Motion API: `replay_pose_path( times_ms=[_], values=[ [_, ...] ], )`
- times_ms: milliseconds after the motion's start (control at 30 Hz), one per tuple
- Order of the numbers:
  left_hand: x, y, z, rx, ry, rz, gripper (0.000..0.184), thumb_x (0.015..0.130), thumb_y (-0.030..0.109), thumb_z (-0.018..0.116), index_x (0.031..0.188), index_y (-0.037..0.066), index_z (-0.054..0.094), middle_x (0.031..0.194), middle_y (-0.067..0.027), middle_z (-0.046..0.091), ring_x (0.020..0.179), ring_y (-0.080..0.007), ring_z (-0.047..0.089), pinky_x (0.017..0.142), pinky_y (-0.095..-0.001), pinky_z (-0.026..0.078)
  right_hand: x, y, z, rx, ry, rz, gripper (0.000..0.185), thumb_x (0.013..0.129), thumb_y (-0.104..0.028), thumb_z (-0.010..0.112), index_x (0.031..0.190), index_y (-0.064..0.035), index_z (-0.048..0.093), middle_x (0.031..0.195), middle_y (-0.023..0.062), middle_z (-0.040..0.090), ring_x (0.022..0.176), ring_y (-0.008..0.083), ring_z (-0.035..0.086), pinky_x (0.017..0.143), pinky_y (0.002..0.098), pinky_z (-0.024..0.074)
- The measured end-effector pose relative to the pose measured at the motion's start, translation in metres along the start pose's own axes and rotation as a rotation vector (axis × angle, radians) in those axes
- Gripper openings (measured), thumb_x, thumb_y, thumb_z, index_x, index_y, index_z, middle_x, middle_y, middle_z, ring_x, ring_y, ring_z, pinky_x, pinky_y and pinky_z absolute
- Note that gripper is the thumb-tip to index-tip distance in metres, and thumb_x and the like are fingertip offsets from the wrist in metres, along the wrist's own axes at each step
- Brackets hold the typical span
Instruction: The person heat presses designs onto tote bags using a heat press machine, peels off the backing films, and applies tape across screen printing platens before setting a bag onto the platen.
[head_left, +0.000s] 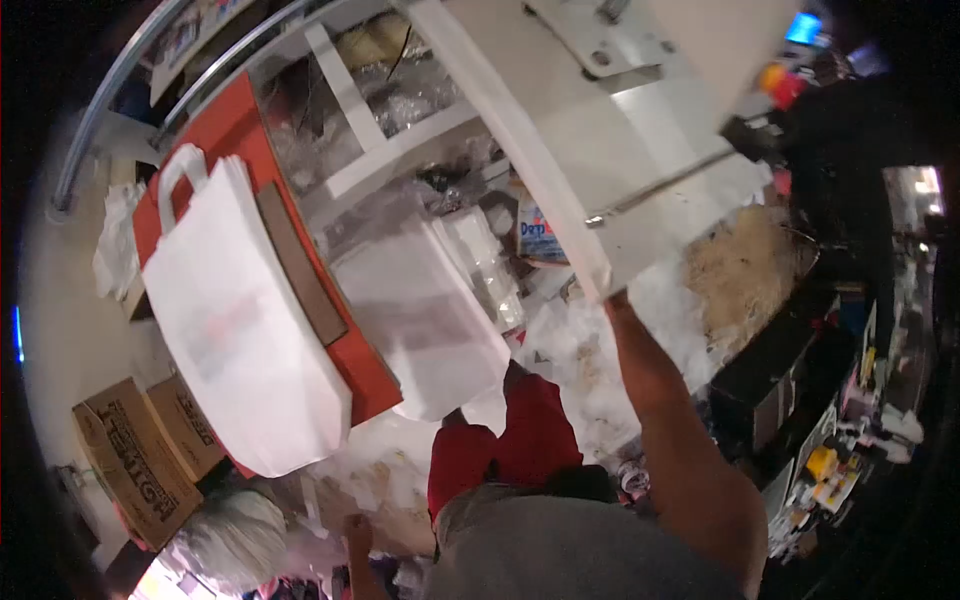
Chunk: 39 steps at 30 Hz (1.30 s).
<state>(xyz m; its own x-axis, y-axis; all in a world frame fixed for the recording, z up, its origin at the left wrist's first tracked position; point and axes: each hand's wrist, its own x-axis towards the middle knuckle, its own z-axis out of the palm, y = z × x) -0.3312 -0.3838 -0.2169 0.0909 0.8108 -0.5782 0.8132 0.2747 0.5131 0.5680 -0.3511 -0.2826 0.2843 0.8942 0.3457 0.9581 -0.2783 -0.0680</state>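
- Fingers of the right hand (618, 303) at the lower corner of a white-edged panel (652, 215), largely out of view past the rim; spread and firmness of grip cannot be told
- Left hand (357, 530) low, out beside the body, apart from the panel; small and blurred, nothing seen in it, finger spread unclear
- Panel slants from that corner to the upper edge of the view, a metal rod (660, 186) along its face; looks rigid and broad, likely awkward more than fragile; one corner gives leverage but poor control of twist, so the thick white edge, held farther along or at two places, should be steadier
- White bag (240, 350) left of the panel, well apart, flat on a red board (372, 388), loop handle (185, 172) at its upper end; reads as light, soft, apt to slide or crease; best taken by the handle or a side edge, palm kept off the blurred mark on its face
- Brown strip (300, 262) beside the bag on the same board, probably stiff
- Stack of white sheets (430, 315) lower down, between board and panel; limp edges, layers may slip or cling, take an edge with a light pinch
- Carton (138, 462) past the board's lower left; boxy, take by opposite sides
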Motion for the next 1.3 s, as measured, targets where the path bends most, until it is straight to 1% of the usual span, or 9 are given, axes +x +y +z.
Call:
replay_pose_path(
  times_ms=[167, 367, 667, 800, 867, 933, 1033, 1167, 1300],
  values=[
    [-0.061, 0.033, 0.1, -0.106, -0.438, -0.115, 0.032, 0.089, 0.023, 0.07, 0.115, 0.006, 0.063, 0.094, -0.0088, 0.068, 0.079, -0.0155, 0.063, 0.067, -0.0333, 0.053, 0.064, 0.051, 0.082, -0.073, -0.208, 0.282, 0.022, 0.086, -0.021, 0.059, 0.097, -0.0023, 0.063, 0.094, 0.0244, 0.065, 0.09, 0.042, 0.063, 0.079, 0.0513, 0.0511],
    [-0.004, 0.287, 0.115, -0.069, -0.367, -0.403, 0.033, 0.09, 0.026, 0.067, 0.115, 0.005, 0.062, 0.097, -0.0114, 0.069, 0.087, -0.0204, 0.068, 0.073, -0.0342, 0.055, 0.087, 0.075, 0.142, -0.12, -0.247, 0.383, 0.02, 0.087, -0.021, 0.058, 0.095, -0.0029, 0.062, 0.094, 0.0248, 0.065, 0.088, 0.043, 0.063, 0.078, 0.0523, 0.0506],
    [0.0, 0.282, 0.111, -0.185, -0.358, -0.419, 0.032, 0.091, 0.026, 0.062, 0.115, 0.005, 0.063, 0.105, -0.016, 0.069, 0.096, -0.0266, 0.069, 0.082, -0.0383, 0.055, 0.076, 0.067, 0.092, -0.063, -0.207, 0.375, 0.019, 0.088, -0.022, 0.057, 0.091, -0.0037, 0.061, 0.093, 0.0254, 0.064, 0.086, 0.0445, 0.063, 0.077, 0.0539, 0.0499],
    [0.023, 0.343, 0.111, -0.033, -0.359, 0.075, 0.035, 0.085, 0.029, 0.065, 0.111, 0.005, 0.066, 0.117, -0.0198, 0.064, 0.115, -0.0345, 0.058, 0.101, -0.0412, 0.045, 0.048, -0.025, -0.015, 0.361, -0.505, 0.238, 0.017, 0.09, -0.019, 0.055, 0.093, -0.0037, 0.062, 0.093, 0.0262, 0.064, 0.089, 0.0451, 0.063, 0.08, 0.0542, 0.0491],
    [0.041, 0.372, 0.143, 0.431, -0.464, 0.743, 0.052, 0.081, 0.033, 0.07, 0.123, 0.004, 0.06, 0.132, -0.0179, 0.056, 0.123, -0.0364, 0.051, 0.103, -0.0433, 0.044, 0.012, -0.115, -0.093, 0.518, -0.849, 0.174, 0.014, 0.09, -0.016, 0.053, 0.092, -0.0051, 0.062, 0.092, 0.0221, 0.066, 0.088, 0.0426, 0.064, 0.075, 0.0486, 0.0518],
    [0.023, 0.453, 0.096, -0.079, -0.375, 0.689, 0.068, 0.082, 0.036, 0.075, 0.133, -0.001, 0.047, 0.14, -0.0206, 0.049, 0.125, -0.0403, 0.051, 0.108, -0.0442, 0.04, 0.051, -0.217, -0.206, 0.888, -1.326, 0.028, 0.013, 0.085, -0.008, 0.061, 0.096, -0.004, 0.065, 0.091, 0.0172, 0.066, 0.08, 0.0317, 0.067, 0.07, 0.0389, 0.0541],
    [0.015, 0.487, 0.031, -0.189, -0.749, 0.444, 0.043, 0.088, 0.026, 0.072, 0.121, 0.001, 0.06, 0.118, -0.0202, 0.065, 0.113, -0.0339, 0.061, 0.095, -0.045, 0.05, 0.086, -0.265, -0.277, 0.875, -1.151, -0.158, 0.017, 0.085, -0.004, 0.064, 0.102, -0.0021, 0.061, 0.09, 0.0109, 0.067, 0.081, 0.02, 0.067, 0.072, 0.0364, 0.0535],
    [0.029, 0.446, -0.057, -0.372, -0.656, 0.262, 0.028, 0.09, 0.019, 0.069, 0.109, -0.001, 0.064, 0.098, -0.0147, 0.071, 0.091, -0.022, 0.07, 0.081, -0.0386, 0.056, 0.141, -0.286, -0.31, 1.061, -0.723, 0.268, 0.007, 0.091, -0.005, 0.061, 0.094, -0.002, 0.056, 0.083, 0.0078, 0.062, 0.067, 0.0101, 0.061, 0.058, 0.0287, 0.0487],
    [0.089, 0.387, -0.124, -0.577, -0.066, 0.44, 0.017, 0.09, 0.011, 0.069, 0.104, 0.004, 0.061, 0.082, -0.0028, 0.066, 0.075, -0.0092, 0.064, 0.066, -0.0255, 0.051, 0.182, -0.326, -0.27, 1.203, -0.447, 0.317, 0.013, 0.092, -0.01, 0.062, 0.098, -0.0006, 0.055, 0.085, 0.0077, 0.062, 0.075, 0.0109, 0.061, 0.066, 0.0292, 0.051]
  ],
)
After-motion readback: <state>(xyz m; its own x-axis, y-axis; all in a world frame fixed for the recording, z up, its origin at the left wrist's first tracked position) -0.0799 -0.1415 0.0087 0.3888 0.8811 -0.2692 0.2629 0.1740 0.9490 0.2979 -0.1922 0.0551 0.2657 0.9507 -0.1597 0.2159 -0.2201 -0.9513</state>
